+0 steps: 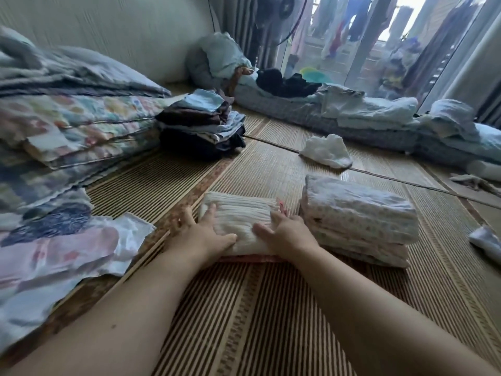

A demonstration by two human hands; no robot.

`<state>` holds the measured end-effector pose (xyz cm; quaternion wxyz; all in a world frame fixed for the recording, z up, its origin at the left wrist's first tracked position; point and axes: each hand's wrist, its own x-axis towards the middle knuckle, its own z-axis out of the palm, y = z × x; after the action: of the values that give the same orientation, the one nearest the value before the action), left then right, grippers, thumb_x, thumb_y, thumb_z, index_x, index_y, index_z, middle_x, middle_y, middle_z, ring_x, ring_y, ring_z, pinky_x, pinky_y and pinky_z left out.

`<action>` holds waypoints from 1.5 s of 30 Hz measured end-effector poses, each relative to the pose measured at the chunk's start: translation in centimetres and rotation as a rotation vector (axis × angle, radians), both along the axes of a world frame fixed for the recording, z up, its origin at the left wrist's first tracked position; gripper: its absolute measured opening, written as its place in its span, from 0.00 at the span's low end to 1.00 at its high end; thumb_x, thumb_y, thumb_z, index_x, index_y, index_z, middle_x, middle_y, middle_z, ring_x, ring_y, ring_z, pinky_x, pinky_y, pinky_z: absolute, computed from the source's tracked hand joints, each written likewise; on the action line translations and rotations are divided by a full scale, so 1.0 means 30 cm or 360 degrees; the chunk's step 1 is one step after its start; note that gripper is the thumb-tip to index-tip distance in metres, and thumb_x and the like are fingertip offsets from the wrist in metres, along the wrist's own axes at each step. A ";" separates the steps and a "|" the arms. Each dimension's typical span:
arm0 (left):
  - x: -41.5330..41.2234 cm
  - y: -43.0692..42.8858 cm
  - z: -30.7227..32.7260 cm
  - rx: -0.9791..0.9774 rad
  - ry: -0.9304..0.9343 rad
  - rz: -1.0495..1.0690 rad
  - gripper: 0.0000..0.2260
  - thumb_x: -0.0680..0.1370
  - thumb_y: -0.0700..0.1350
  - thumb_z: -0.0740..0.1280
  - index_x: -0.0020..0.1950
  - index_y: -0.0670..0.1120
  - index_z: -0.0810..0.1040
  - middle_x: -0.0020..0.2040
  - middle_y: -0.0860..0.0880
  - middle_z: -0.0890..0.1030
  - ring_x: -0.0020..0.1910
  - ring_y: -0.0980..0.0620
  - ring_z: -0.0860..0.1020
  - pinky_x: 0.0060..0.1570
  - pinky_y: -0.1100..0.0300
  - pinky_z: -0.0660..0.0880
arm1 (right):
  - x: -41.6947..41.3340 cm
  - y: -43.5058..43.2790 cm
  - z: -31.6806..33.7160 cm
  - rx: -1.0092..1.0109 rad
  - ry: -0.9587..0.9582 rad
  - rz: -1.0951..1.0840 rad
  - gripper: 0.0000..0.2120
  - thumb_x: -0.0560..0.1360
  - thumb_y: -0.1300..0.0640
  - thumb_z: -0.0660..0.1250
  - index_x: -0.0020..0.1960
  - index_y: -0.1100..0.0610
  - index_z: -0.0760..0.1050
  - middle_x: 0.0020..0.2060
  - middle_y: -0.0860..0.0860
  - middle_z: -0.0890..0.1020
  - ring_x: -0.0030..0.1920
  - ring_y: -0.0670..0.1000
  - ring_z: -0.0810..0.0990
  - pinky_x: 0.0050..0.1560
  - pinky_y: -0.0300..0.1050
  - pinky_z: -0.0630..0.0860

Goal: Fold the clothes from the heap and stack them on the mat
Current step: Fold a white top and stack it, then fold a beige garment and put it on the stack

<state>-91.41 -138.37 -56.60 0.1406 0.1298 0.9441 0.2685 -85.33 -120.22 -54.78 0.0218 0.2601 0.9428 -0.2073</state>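
Both hands press flat on a folded cream ribbed garment (238, 215) lying on the woven mat (244, 308). The left hand (200, 234) has its fingers spread and straight over the garment's left end. The right hand (284, 232) lies open on its right end. A pink layer (252, 258) shows under the thumbs, and a patterned folded stack (360, 218) sits just beyond the right fingertips

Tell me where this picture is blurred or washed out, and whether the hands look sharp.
Head view: the window is bright and hazy, the bedding at left is smeared, the wall bows from the wide lens. The left hand, right hand and folded cloth look fairly sharp.
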 end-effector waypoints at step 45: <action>1.322 0.926 0.592 0.1093 -0.0561 -0.1326 0.06 0.80 0.37 0.62 0.42 0.40 0.74 0.31 0.47 0.74 0.26 0.53 0.72 0.23 0.65 0.68 | 1.606 0.448 0.234 0.0016 0.0751 -0.0937 0.39 0.70 0.37 0.67 0.75 0.45 0.56 0.71 0.53 0.66 0.73 0.56 0.59 0.70 0.56 0.60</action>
<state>-51.76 -110.60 -38.84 0.3399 0.4827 0.6338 0.4997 -37.15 -106.77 -47.75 -0.2577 0.4651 0.8078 -0.2543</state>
